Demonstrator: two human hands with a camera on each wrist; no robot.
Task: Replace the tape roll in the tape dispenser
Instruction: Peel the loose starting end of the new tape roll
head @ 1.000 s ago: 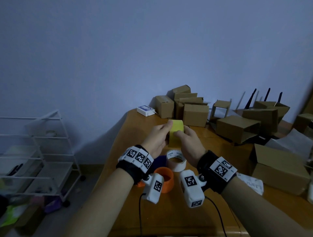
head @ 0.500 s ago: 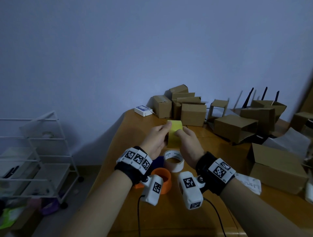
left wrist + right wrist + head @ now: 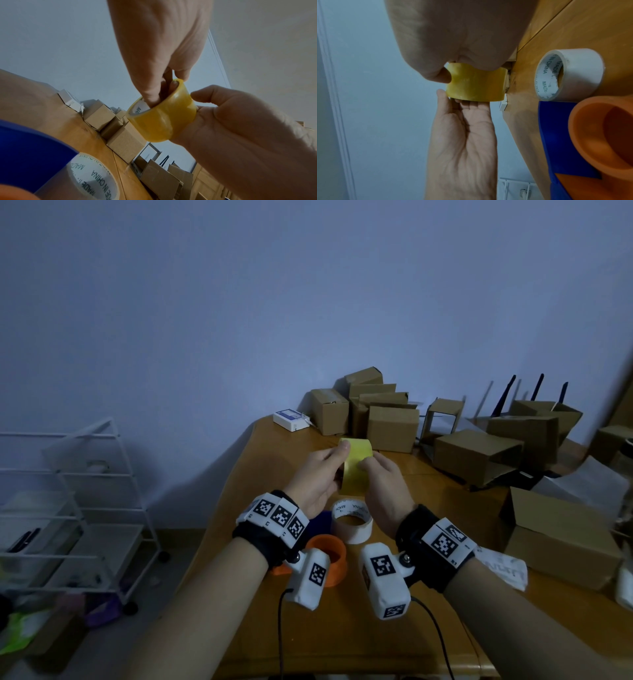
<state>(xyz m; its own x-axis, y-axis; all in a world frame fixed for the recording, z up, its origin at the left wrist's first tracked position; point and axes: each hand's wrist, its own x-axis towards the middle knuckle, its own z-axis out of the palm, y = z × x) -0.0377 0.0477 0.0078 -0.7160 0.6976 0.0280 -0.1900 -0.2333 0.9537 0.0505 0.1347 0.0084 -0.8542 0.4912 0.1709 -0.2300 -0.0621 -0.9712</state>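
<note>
At centre frame we hold the yellow tape roll [image 3: 356,467] above the counter [image 3: 342,628], clear of it. Our left hand [image 3: 317,484] grips its rim, fingers inside the core; our right hand [image 3: 385,491] pinches the outer face. Lower in the frame lie the white roll [image 3: 352,523] and the blue-and-orange tape dispenser [image 3: 327,559]. We judge loading not yet begun: the roll remains to be seated.

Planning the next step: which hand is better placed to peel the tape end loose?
Probably right: left hand grips the yellow roll through its core, steadying it, while right hand pinches its outer surface.
</note>
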